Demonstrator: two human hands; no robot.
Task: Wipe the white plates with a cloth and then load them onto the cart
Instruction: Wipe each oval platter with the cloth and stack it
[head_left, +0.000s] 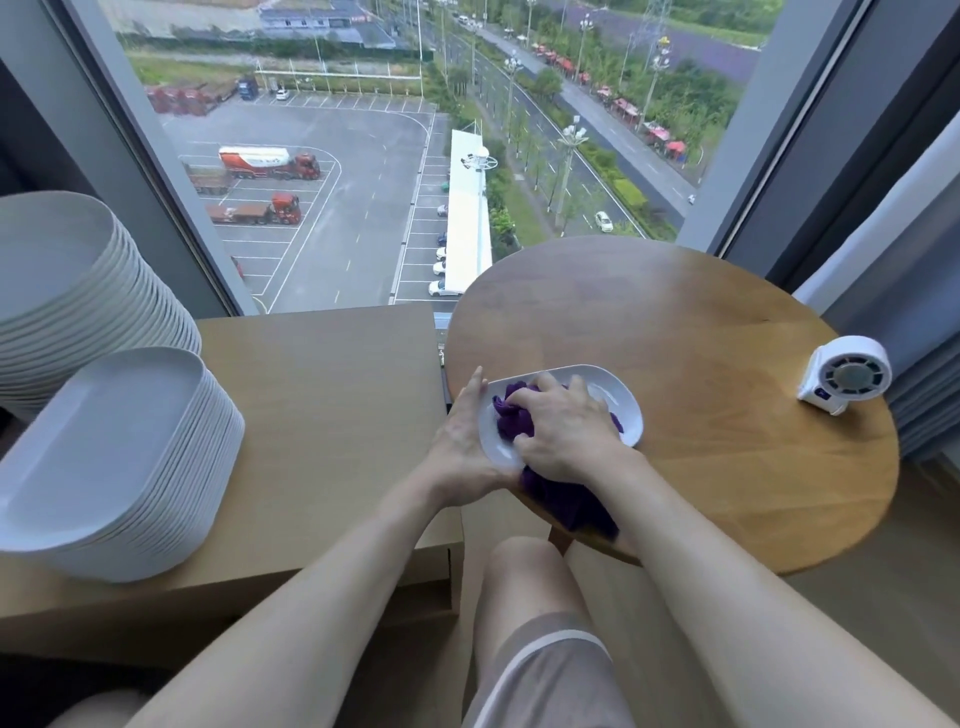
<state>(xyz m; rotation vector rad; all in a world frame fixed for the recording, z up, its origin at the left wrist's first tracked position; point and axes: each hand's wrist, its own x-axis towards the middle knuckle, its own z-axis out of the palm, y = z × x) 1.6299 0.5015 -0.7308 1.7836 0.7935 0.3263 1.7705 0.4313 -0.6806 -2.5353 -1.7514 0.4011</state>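
Mid-wipe at the near left edge of the round counter (675, 322). Rubbing a bunched purple cloth (511, 415) into a white plate (618, 400) with the right grip (563, 431), fingers curled tight over the fabric. Bracing that plate's left rim with the left grip (462, 436), fingers straight and laid along the edge, not wrapped round it. Trailing a loose tail of cloth off the near edge, down toward the knee.

Over to the left on the side counter (322, 415): two tall piles of white plates, the near stack (119, 467) at its near left corner, the far stack (78, 291) behind it by the window. Hard to say whether wiped or waiting. No cart anywhere in view, so nothing visibly loaded.

Reads as early to middling: wiping in hand on this one plate, carrying and loading all to come. And a small white fan (844, 374) parked near the round counter's right edge, well apart from the action.
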